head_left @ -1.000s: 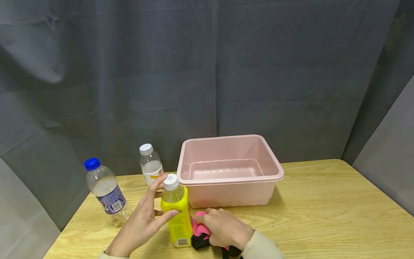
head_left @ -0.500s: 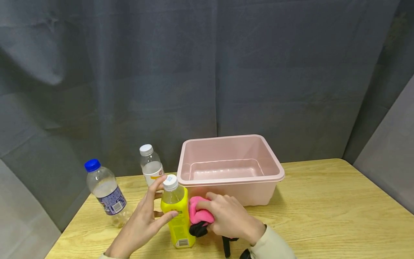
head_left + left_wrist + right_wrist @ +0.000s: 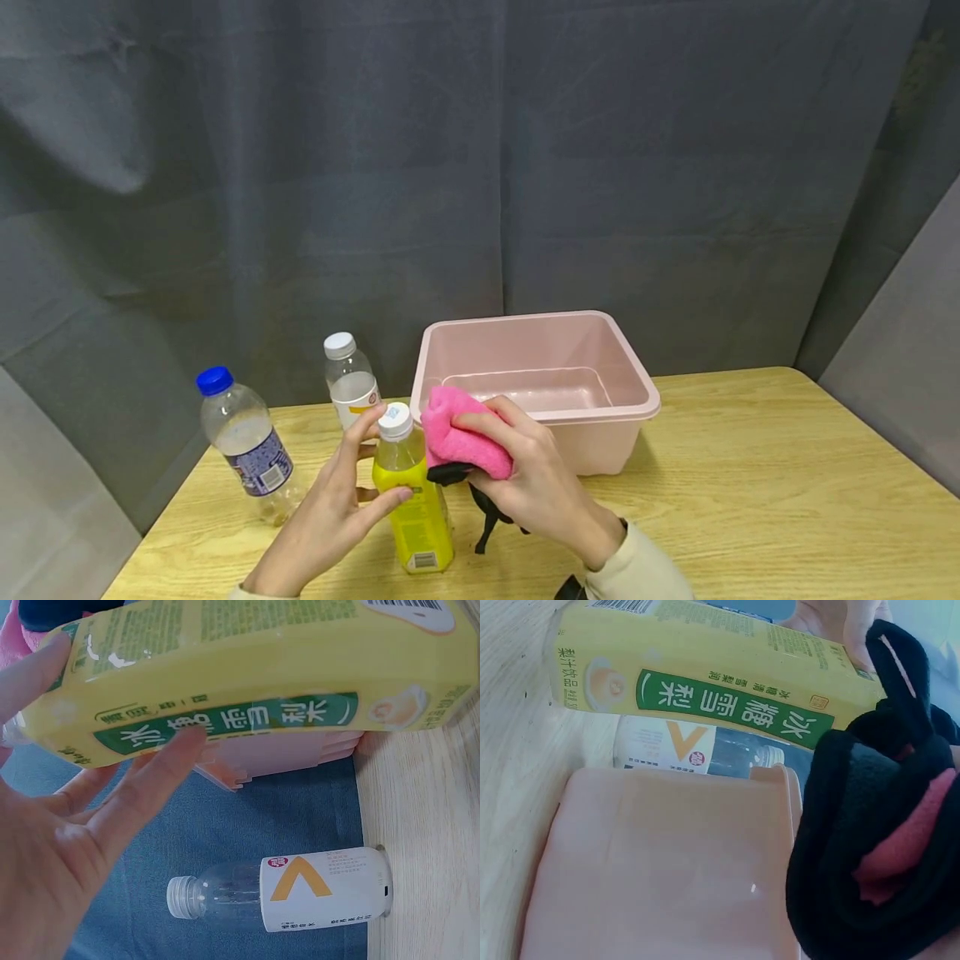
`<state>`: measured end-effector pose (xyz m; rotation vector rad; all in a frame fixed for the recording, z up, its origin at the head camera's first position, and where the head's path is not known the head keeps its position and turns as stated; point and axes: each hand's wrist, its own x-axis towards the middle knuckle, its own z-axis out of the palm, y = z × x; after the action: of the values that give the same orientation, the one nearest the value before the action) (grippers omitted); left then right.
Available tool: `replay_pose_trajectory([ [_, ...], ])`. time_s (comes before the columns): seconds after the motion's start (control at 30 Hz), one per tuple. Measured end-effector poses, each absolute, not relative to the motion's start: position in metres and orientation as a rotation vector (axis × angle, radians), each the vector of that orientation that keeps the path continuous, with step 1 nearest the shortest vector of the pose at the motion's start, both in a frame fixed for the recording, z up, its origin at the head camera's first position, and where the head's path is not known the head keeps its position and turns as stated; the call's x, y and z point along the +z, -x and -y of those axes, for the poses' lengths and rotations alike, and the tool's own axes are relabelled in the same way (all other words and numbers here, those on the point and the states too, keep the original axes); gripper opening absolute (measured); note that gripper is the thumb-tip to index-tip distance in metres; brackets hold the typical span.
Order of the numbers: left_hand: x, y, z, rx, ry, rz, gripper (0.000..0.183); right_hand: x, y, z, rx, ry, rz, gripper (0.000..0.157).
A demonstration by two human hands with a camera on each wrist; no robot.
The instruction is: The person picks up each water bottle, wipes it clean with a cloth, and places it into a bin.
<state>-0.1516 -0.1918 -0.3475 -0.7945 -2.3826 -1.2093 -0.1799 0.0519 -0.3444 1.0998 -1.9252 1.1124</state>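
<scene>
My left hand (image 3: 330,521) holds an upright bottle with a yellow label (image 3: 420,533) and white cap near its top. The thumb lies across the front; other fingers reach behind the neck. The left wrist view shows fingers against the label of this drink bottle (image 3: 262,664). Close by on the right, my right hand (image 3: 540,479) grips a bunched pink cloth (image 3: 468,433) with black edging, raised above the table. A black strip hangs beneath that hand. In the right wrist view the cloth's black edging (image 3: 840,817) and a loop cover much of the right side.
Behind the right hand stands a pale pink plastic bin (image 3: 607,442). A clear bottle with a white cap (image 3: 352,387) stands at the table's back edge. Further left is a clear bottle with a blue cap (image 3: 247,442). The wooden table (image 3: 750,475) extends right, and grey curtains hang behind.
My right hand has lifted the pink cloth from the table, up in front of the bin's near left corner. The left hand has stayed on the yellow-labelled bottle.
</scene>
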Motion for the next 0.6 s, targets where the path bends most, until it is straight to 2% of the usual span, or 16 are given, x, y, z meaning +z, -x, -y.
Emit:
replay_pose_trajectory([
  [0.13, -0.3474, 0.1519, 0.1914, -1.207, 0.804, 2.382, 0.09, -0.3454, 0.1804, -0.0522, 1.096, -1.103, 1.922, 0.053],
  [0.6, -0.3478, 0.1517, 0.1921, -1.199, 0.794, 2.367, 0.092, -0.3536, 0.1817, -0.0564, 0.851, -1.146, 2.311, 0.033],
])
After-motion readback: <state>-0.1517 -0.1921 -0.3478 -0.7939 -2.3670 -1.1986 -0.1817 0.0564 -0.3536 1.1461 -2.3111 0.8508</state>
